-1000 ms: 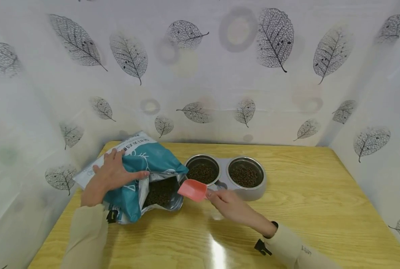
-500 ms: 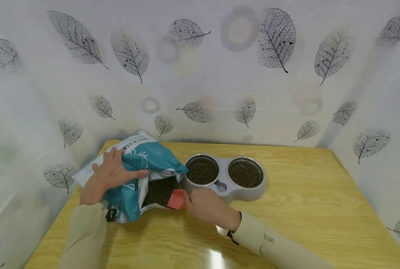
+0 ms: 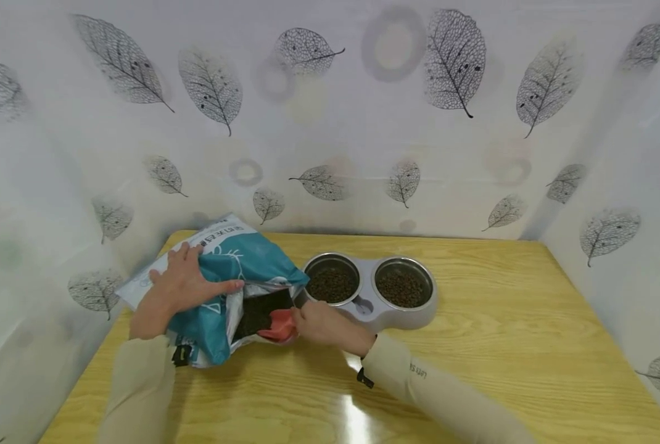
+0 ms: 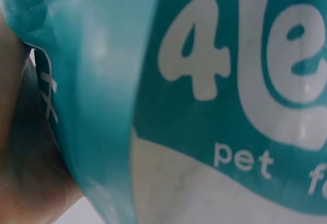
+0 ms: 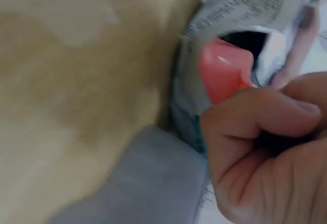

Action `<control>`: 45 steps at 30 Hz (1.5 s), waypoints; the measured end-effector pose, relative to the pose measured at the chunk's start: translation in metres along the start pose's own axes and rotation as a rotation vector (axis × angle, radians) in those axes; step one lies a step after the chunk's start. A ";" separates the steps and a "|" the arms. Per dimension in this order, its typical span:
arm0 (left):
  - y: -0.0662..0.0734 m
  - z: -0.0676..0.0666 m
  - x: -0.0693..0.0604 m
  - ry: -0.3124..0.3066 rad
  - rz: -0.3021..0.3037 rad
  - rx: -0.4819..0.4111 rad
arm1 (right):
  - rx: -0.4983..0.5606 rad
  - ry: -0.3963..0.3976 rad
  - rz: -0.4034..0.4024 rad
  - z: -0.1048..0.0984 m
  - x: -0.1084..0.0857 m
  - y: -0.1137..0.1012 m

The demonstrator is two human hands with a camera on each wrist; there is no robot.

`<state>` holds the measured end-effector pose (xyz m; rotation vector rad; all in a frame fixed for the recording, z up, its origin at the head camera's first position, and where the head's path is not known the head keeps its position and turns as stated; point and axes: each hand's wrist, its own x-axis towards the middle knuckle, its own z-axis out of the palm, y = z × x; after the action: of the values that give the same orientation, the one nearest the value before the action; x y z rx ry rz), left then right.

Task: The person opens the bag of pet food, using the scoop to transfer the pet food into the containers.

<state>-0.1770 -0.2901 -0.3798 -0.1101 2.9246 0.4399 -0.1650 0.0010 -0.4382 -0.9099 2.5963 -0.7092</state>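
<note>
A teal and white pet food bag (image 3: 252, 256) lies on its side at the left of the table, its mouth open and dark kibble (image 3: 256, 311) showing inside. My left hand (image 3: 182, 283) rests spread on top of the bag, the thumb reaching to the edge of the mouth. By its handle my right hand (image 3: 327, 324) grips a pink scoop (image 3: 279, 325), whose head is tilted inside the bag's mouth at the near lip. In the right wrist view the same scoop (image 5: 225, 71) pokes out past my curled fingers (image 5: 265, 112). The scoop's contents are hidden.
Right of the bag stands a grey double feeder (image 3: 366, 266), close to my right hand. Its left bowl (image 3: 332, 280) and right bowl (image 3: 403, 287) both hold kibble. A leaf-patterned sheet (image 3: 352, 123) hangs behind the wooden table (image 3: 507, 320).
My right hand has moved left with the scoop, from in front of the feeder into the bag's mouth, and the scoop has tipped. The left hand has stayed on the bag.
</note>
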 end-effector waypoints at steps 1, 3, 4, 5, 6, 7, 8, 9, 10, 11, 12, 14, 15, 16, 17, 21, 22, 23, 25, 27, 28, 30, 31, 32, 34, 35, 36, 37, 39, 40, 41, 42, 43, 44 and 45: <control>-0.001 -0.001 0.000 0.001 0.000 0.002 | 0.109 0.023 0.052 0.000 -0.002 -0.003; -0.003 -0.001 0.000 0.003 -0.001 0.002 | 0.151 0.077 0.014 0.008 -0.002 0.001; -0.003 -0.002 0.000 0.004 -0.002 0.000 | 0.158 0.096 -0.001 0.011 -0.002 0.003; -0.004 -0.002 0.000 0.005 -0.001 -0.004 | 0.168 0.112 -0.013 0.013 -0.002 0.004; -0.004 -0.001 0.000 0.006 0.000 -0.008 | 0.179 0.127 -0.021 0.015 -0.004 0.006; -0.004 -0.001 0.000 0.008 0.001 -0.011 | 0.208 0.125 -0.008 0.014 -0.006 0.004; -0.004 -0.001 0.000 0.008 0.002 -0.015 | 0.226 0.125 0.003 0.016 -0.008 0.006; -0.004 0.000 0.000 0.007 0.003 -0.018 | 0.240 0.124 0.016 0.018 -0.009 0.007; -0.003 0.000 0.000 0.007 0.002 -0.018 | 0.265 0.113 0.034 0.018 -0.012 0.007; -0.003 0.001 0.000 0.007 0.003 -0.017 | 0.291 0.109 0.048 0.018 -0.015 0.008; -0.003 0.001 0.000 0.007 0.002 -0.016 | 0.307 0.109 0.053 0.019 -0.017 0.009; -0.002 0.001 0.000 0.007 0.002 -0.014 | 0.339 0.120 0.058 0.022 -0.021 0.012; -0.002 0.001 0.000 0.009 0.003 -0.012 | 0.351 0.135 0.046 0.022 -0.023 0.013; -0.002 0.001 0.000 0.009 0.003 -0.010 | 0.361 0.149 0.041 0.024 -0.023 0.014; -0.002 0.001 -0.001 0.009 0.003 -0.009 | 0.366 0.165 0.036 0.025 -0.024 0.016; 0.000 0.000 -0.001 0.005 0.002 -0.009 | 0.406 0.200 0.027 0.028 -0.027 0.020; 0.000 0.000 -0.001 0.003 0.002 -0.009 | 0.415 0.200 0.031 0.027 -0.028 0.020; 0.000 0.000 -0.001 0.002 0.002 -0.009 | 0.422 0.197 0.032 0.025 -0.030 0.018; 0.001 0.000 -0.001 0.002 0.003 -0.011 | 0.444 0.189 0.037 0.019 -0.035 0.014; 0.001 -0.001 -0.002 0.004 0.005 -0.009 | 0.469 0.183 0.034 0.014 -0.040 0.010; 0.000 -0.001 -0.002 0.004 0.005 -0.009 | 0.477 0.180 0.041 0.013 -0.040 0.010; 0.001 -0.001 -0.002 0.006 0.007 -0.009 | 0.507 0.189 0.037 0.012 -0.042 0.011; 0.001 -0.001 -0.002 0.008 0.008 -0.008 | 0.520 0.196 0.031 0.012 -0.042 0.012; 0.001 -0.001 -0.002 0.010 0.009 -0.007 | 0.533 0.203 0.028 0.012 -0.043 0.012; 0.001 0.000 -0.001 0.011 0.011 -0.008 | 0.557 0.219 0.024 0.013 -0.043 0.014; 0.001 0.000 -0.001 0.011 0.012 -0.008 | 0.574 0.225 0.024 0.013 -0.043 0.015; 0.001 0.000 -0.001 0.010 0.012 -0.008 | 0.590 0.230 0.024 0.013 -0.043 0.015; 0.000 0.000 -0.001 0.008 0.012 -0.009 | 0.607 0.234 0.026 0.012 -0.043 0.016; 0.000 0.000 -0.001 0.005 0.013 -0.011 | 0.668 0.232 0.032 0.012 -0.044 0.017; 0.000 0.000 -0.001 0.004 0.013 -0.012 | 0.701 0.227 0.034 0.011 -0.044 0.018; 0.000 0.000 -0.001 0.004 0.014 -0.014 | 0.737 0.218 0.036 0.010 -0.044 0.019; 0.000 0.000 0.000 0.004 0.014 -0.016 | 0.757 0.211 0.034 0.010 -0.045 0.019; 0.000 0.000 0.000 0.005 0.015 -0.018 | 0.777 0.205 0.034 0.009 -0.045 0.020; 0.000 -0.001 0.000 0.005 0.016 -0.019 | 0.789 0.200 0.028 0.008 -0.046 0.020; 0.001 -0.001 0.000 0.005 0.016 -0.021 | 0.787 0.202 0.022 0.008 -0.046 0.021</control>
<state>-0.1772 -0.2897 -0.3789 -0.0907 2.9285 0.4734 -0.1371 0.0424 -0.4507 -0.5661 2.1377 -1.7084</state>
